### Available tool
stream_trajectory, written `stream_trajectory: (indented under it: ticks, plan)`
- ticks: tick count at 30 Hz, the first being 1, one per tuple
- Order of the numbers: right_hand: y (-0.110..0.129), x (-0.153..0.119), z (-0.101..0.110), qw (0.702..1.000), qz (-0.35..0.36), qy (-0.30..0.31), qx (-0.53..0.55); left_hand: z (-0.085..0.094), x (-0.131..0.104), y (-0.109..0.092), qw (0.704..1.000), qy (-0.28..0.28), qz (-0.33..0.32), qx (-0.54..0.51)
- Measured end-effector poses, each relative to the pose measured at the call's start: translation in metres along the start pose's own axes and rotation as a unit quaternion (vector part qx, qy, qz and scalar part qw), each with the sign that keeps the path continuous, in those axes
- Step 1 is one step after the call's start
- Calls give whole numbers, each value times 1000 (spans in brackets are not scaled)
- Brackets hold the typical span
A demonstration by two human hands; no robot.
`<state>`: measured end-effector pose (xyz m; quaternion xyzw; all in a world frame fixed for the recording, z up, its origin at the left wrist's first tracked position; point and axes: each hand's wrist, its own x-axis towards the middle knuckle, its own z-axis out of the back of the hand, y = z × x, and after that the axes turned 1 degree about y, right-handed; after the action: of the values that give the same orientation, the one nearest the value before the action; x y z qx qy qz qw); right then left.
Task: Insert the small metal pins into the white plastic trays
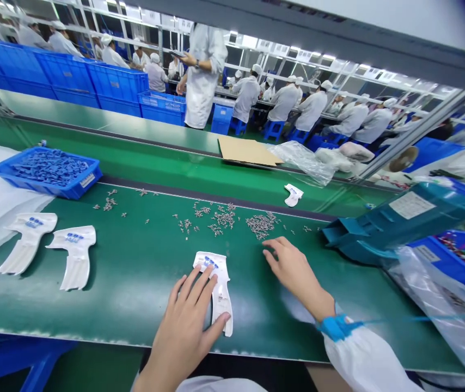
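A white gun-shaped plastic shell half [221, 296] with blue markings lies on the green work surface in front of me. My left hand [187, 316] rests over its left side, fingers stretched out and the thumb across the handle part. Just below a heap of tiny metal parts [260, 224], probably small screws, hovers my right hand [293, 269]. Its fingers are bent, thumb and forefinger slightly apart, and nothing shows between them. A blue band [336, 326] circles the right wrist. Two similar white shells [75, 256] lie at the left.
At the left stands a blue tray [81, 188] of blue pieces. On the right are a teal bin [396, 218], a blue tray [424, 251] and a plastic bag [432, 299]. Cardboard [249, 151] lies on the ledge beyond. Co-workers in white sit behind; one person [203, 76] stands.
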<state>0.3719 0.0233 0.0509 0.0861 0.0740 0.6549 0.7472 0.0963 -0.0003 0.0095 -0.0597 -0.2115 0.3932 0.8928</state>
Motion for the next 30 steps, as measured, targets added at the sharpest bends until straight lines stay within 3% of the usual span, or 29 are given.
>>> stream_trajectory:
  ticks: [3, 7, 11, 13, 15, 17, 19, 23, 30]
  plan:
    - [-17, 12, -10, 998, 7, 8, -62, -1, 1, 0, 1000, 5, 3, -3]
    - [-18, 21, -11, 998, 18, 8, -66, -1, 1, 1, 1000, 3, 4, -15]
    - [-3, 13, 1, 997, 16, 48, 50, 0, 0, 0, 1000, -3, 7, -14]
    - [10, 1, 6, 977, 26, 110, 179, 0, 0, -1, 1000, 1, 6, -11]
    - [27, -12, 9, 937, 43, 191, 289, 1, 0, -3, 1000, 12, 6, -8]
    - [43, -23, 11, 899, 56, 264, 344, 2, 0, -4, 1000, 19, 8, -10]
    - [56, -29, 10, 882, 64, 310, 350, 3, 1, -5, 1000, 20, 10, -16]
    - [69, -26, 8, 895, 69, 305, 319, 4, 2, -5, 999, 22, 10, -27]
    - [71, -25, 8, 909, 79, 289, 288, 4, 0, -5, 999, 21, 11, -37]
